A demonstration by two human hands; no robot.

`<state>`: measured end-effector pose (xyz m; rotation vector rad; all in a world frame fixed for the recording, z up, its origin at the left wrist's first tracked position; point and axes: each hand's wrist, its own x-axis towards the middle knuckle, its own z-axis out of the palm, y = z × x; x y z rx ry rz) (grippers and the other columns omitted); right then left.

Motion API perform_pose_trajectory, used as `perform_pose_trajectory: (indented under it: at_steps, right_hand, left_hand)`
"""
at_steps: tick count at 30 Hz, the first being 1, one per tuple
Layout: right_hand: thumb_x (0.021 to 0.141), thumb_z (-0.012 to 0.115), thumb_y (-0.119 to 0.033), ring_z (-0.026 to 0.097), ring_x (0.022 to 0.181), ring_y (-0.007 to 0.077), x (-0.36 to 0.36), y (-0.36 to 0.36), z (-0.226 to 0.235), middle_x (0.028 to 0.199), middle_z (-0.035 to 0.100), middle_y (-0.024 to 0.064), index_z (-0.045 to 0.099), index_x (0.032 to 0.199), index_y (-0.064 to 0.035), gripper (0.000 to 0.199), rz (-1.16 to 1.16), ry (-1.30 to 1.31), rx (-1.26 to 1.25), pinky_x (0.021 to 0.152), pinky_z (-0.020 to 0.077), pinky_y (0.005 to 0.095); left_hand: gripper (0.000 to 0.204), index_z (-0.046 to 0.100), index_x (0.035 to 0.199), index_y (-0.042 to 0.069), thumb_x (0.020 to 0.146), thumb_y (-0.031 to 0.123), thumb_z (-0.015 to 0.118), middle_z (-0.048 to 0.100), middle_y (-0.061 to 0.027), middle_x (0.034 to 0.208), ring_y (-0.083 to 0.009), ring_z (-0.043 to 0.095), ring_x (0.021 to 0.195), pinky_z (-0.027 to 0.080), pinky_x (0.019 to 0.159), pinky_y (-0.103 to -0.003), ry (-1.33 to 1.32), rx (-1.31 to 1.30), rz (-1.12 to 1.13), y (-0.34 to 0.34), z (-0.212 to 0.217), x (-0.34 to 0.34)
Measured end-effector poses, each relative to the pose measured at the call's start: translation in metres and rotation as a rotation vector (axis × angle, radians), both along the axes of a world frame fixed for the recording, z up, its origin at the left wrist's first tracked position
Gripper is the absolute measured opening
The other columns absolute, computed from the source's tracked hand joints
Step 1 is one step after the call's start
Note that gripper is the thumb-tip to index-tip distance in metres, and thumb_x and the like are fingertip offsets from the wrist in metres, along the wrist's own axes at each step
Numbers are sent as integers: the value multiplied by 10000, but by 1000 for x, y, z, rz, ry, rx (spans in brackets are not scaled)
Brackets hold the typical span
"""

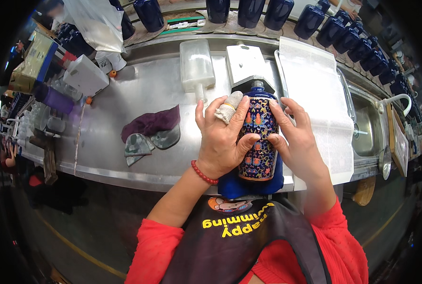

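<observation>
A dark blue bottle (258, 137) with a colourful floral pattern round its body lies neck-away on a blue cloth pad (267, 184) at the counter's near edge. My left hand (222, 137) grips its left side, with the thumb across the front; a pale cloth finger cover (229, 108) wraps one finger. From the right, my right hand (296, 132) holds the bottle, its index fingertip at the upper edge of the pattern and its thumb on the front. The two thumb tips are close together. The bottle's underside is hidden.
White paper sheets (317, 109) lie at right, before a sink (366, 123). Beyond the bottle are a white block (246, 64) and a clear empty bottle (196, 66). A purple cloth (150, 123) and grey scrapers (137, 146) lie left. Plain blue bottles (310, 21) line the back.
</observation>
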<state>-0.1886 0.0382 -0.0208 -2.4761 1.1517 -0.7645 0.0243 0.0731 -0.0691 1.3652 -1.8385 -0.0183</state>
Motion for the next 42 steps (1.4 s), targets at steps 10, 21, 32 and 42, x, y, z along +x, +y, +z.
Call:
perform_pose_trajectory:
  at_steps: [10,21,32,42]
  right_hand:
    - [929,741,-263,501,1247,398,3,6,5,1466,463,218,566,1474,-115,591,21,25,16,1055,452,454]
    - [886,777,-223,522,1180,392,7,20,13,1513,433,214,582,1461,-139,613,50,92,-36,1028,466,458]
    - [910,761,-262,534,1185,386,-1,28,7,1525,417,239,559,1489,-169,620,67,78,24,1039,467,462]
    - [952,719,-312,559,1191,352,-18,38,-9,1540,408,238,516,1518,-107,635,121,-11,94,1051,468,459]
  left_hand:
    - [850,443,1557,45,1003,688,401,508,-155,1525,-362,326,1423,101,1184,-640,105,86,-82,35,-16,-4]
    - [740,411,1585,95,1039,594,441,446,-152,1579,-402,324,1434,94,1186,-641,196,115,-130,44,-31,-5]
    - [1075,399,1576,50,750,637,758,453,-200,1536,-387,329,1428,103,1165,-700,-98,59,-18,67,-26,1]
    - [662,504,1546,196,1009,583,518,452,-176,1573,-430,323,1427,102,1163,-681,251,116,-193,59,-23,-4]
